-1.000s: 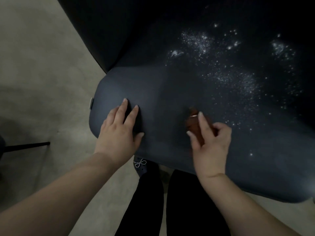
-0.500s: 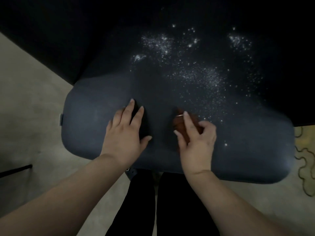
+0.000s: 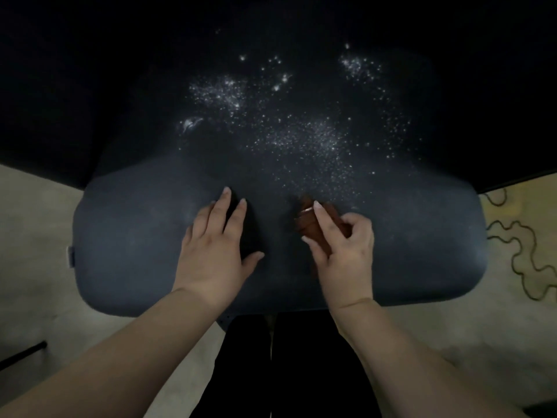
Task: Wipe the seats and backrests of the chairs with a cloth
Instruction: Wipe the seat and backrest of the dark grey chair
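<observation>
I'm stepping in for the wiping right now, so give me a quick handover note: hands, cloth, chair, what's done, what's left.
Left hand: flat on the near part of the chair seat, fingers straight, holding nothing.
Right hand: grips the bunched brown cloth, pressed on the seat's near middle.
Done: the near strip looks mostly free of specks.
Left: the white specks over the seat's middle and far part. The backrest cannot be made out in the dark.

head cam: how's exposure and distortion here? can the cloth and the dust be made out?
Head view: dim and underexposed, the top nearly black; white specks show clearly against the dark seat. The brown cloth in the right hand is murky, its edges soft. Wide-angle bowing curves the seat's front edge. Left hand lies flat, casting a soft shadow.
</observation>
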The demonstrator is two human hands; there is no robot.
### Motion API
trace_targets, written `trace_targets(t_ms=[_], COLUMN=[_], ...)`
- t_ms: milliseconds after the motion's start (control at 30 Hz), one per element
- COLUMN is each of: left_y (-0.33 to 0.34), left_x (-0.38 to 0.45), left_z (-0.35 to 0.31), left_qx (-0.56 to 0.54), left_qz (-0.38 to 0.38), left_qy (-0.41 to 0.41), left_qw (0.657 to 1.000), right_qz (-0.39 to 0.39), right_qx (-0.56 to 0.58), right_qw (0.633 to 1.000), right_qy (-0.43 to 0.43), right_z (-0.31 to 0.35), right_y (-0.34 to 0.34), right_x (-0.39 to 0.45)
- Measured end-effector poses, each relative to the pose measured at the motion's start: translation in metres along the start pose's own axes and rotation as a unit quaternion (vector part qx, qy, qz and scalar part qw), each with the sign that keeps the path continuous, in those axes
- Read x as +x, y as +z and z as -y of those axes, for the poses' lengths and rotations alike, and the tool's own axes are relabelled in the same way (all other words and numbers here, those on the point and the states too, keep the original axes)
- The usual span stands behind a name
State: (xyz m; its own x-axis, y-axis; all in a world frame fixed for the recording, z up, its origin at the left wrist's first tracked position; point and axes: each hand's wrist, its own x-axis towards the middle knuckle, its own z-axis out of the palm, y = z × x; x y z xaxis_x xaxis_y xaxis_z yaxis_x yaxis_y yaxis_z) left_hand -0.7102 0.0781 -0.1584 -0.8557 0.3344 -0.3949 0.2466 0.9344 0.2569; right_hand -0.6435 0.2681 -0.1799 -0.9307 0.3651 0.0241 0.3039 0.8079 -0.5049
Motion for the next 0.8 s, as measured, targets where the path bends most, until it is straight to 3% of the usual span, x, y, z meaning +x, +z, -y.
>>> trace_targets(t_ms=[167, 267, 400, 567, 700, 800], left_y=[-0.006, -0.006, -0.005, -0.005, -0.005, -0.005], left_x=[0.011, 0.016, 0.017, 0.011, 0.007, 0.005], left_z=[-0.004, -0.007, -0.01, 0.001, 0.006, 0.006], left_qx=[0.014, 0.02, 0.026, 0.019, 0.017, 0.013], left_qz=[-0.006, -0.005, 0.0, -0.01, -0.008, -0.003], left_qy=[0.004, 0.007, 0.001, -0.001, -0.005, -0.008], left_qw=[1.0, 1.0, 1.0, 1.0, 1.0, 1.0], right_qz=[-0.074, -0.09, -0.015, -0.026, 0.044, 0.055], right_qx=[-0.017, 0.02, 0.019, 0.025, 0.028, 0.039], right_qw=[0.992, 0.985, 0.999, 0.998, 0.998, 0.997], right_qy=[0.098, 0.145, 0.04, 0.055, -0.037, -0.024], right_z=[-0.053, -0.045, -0.018, -0.014, 0.027, 0.031], right_y=[-0.029, -0.024, -0.01, -0.009, 0.013, 0.017], right_x=[0.006, 0.003, -0.002, -0.001, -0.013, -0.012])
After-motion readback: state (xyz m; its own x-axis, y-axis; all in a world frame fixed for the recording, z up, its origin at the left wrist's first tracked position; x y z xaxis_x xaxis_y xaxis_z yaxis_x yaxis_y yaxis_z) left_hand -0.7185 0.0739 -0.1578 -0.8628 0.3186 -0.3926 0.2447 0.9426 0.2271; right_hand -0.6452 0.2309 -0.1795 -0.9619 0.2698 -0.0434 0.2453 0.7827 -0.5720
